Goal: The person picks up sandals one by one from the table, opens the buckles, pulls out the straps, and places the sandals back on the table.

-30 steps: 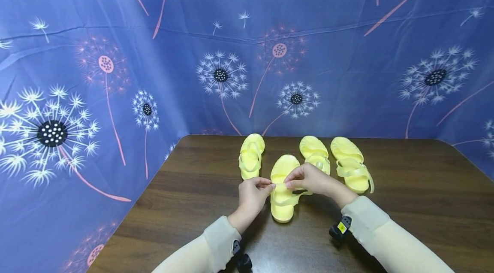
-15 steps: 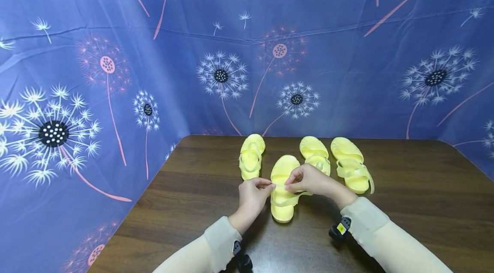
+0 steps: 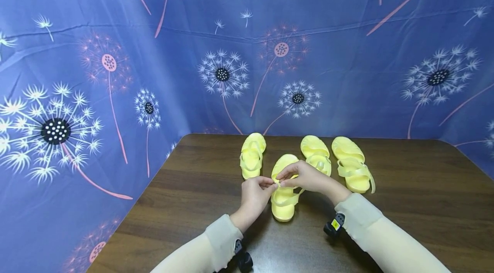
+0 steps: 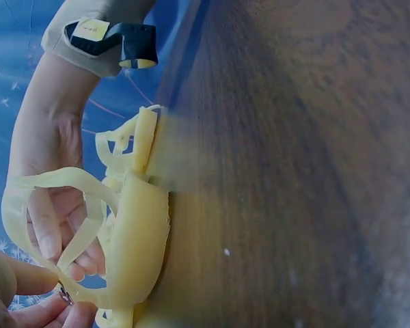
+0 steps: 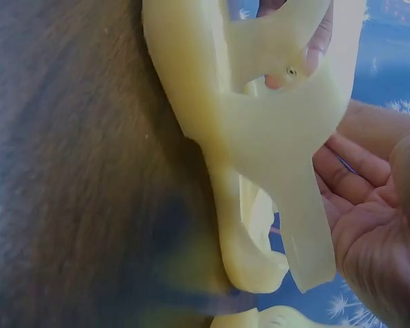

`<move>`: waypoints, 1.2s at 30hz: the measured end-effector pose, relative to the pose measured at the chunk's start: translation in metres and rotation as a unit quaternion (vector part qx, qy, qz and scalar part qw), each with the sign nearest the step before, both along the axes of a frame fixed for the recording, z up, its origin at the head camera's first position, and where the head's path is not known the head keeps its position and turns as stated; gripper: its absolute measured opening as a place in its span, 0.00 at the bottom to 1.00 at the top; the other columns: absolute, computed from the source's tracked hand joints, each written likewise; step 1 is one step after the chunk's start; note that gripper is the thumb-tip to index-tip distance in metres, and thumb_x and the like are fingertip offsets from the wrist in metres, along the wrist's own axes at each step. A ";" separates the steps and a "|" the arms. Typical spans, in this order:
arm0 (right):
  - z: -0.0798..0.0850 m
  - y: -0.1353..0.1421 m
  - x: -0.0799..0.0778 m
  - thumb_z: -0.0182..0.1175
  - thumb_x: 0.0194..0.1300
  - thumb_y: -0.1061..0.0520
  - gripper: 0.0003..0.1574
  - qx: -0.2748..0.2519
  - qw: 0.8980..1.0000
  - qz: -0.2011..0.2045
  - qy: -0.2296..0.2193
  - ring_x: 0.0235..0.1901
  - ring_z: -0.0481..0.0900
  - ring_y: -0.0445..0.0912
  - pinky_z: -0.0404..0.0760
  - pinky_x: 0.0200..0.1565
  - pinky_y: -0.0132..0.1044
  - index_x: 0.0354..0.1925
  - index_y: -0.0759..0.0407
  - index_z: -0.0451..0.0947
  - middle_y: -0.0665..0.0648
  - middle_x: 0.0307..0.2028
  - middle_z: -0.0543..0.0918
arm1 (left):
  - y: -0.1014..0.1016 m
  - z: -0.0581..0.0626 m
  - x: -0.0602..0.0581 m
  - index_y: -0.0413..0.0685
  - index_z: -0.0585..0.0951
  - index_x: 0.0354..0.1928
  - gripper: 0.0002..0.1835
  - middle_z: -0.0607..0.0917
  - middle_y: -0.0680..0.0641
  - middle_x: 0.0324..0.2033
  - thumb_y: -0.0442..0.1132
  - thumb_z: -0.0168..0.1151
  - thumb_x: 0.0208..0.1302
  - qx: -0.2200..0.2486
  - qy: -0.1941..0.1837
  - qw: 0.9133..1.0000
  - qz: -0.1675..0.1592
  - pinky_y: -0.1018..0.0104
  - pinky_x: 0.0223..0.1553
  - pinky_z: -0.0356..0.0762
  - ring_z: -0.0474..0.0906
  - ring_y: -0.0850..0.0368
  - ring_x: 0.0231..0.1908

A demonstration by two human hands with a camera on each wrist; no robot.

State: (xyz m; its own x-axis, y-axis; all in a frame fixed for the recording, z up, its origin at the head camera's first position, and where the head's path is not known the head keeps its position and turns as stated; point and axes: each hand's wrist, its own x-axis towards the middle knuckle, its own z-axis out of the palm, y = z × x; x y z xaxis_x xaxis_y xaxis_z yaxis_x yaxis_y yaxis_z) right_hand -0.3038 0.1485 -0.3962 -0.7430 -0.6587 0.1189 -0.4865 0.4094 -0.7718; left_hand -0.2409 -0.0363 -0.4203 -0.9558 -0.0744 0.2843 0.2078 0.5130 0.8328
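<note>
Though cramped, fingers (seemingly) at strap's edge

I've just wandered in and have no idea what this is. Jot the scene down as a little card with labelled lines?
Footwear: four yellow sandals
In hand: front sandal, second from the left
Others: leftmost sandal; inner right sandal; far right sandal
Left hand: pinches a strap of the front sandal, beside a small metal piece
Right hand: fingertips close to the left's; grip unclear
Surface: dark brown wooden table
Backdrop: blue cloth, dandelion print
</note>
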 end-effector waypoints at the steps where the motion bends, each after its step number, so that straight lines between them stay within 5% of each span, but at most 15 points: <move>1: 0.000 -0.002 -0.001 0.67 0.61 0.56 0.13 0.003 1.000 0.001 0.003 0.41 0.83 0.45 0.81 0.41 0.30 0.42 0.63 0.85 0.57 0.39 0.88 | 0.000 0.000 0.000 0.42 0.87 0.30 0.04 0.88 0.50 0.24 0.35 0.72 0.54 0.000 0.000 1.000 0.000 0.78 0.23 0.76 0.78 0.69 0.23; 19: 0.005 -0.008 -0.001 0.68 0.59 0.59 0.06 0.025 1.000 0.006 0.000 0.36 0.83 0.41 0.82 0.39 0.31 0.36 0.59 0.87 0.53 0.33 0.89 | -0.001 0.001 -0.001 0.42 0.88 0.31 0.04 0.88 0.50 0.24 0.35 0.72 0.55 -0.011 0.004 1.000 -0.011 0.78 0.22 0.76 0.78 0.69 0.22; 30: 0.002 0.001 0.000 0.70 0.58 0.58 0.08 -0.003 0.999 -0.030 -0.033 0.32 0.84 0.42 0.84 0.34 0.34 0.35 0.63 0.86 0.56 0.32 0.88 | -0.006 -0.002 -0.002 0.44 0.88 0.28 0.03 0.87 0.52 0.22 0.35 0.72 0.54 -0.018 0.005 1.000 0.012 0.77 0.22 0.75 0.77 0.70 0.22; 36: 0.006 0.017 -0.001 0.67 0.61 0.55 0.14 0.002 0.998 -0.059 -0.023 0.39 0.84 0.46 0.82 0.40 0.37 0.41 0.64 0.85 0.57 0.38 0.88 | -0.009 -0.004 -0.002 0.43 0.88 0.30 0.03 0.88 0.50 0.25 0.35 0.72 0.55 0.001 -0.007 1.000 -0.007 0.75 0.26 0.77 0.80 0.65 0.25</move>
State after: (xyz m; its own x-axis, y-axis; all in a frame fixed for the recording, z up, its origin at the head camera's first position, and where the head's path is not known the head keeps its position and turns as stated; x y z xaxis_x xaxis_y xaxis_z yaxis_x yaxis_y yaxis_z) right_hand -0.3052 0.1657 -0.3903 -0.8200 -0.5667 0.0804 -0.3984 0.4643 -0.7910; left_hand -0.2431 -0.0457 -0.4245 -0.9605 -0.0618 0.2714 0.2036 0.5090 0.8364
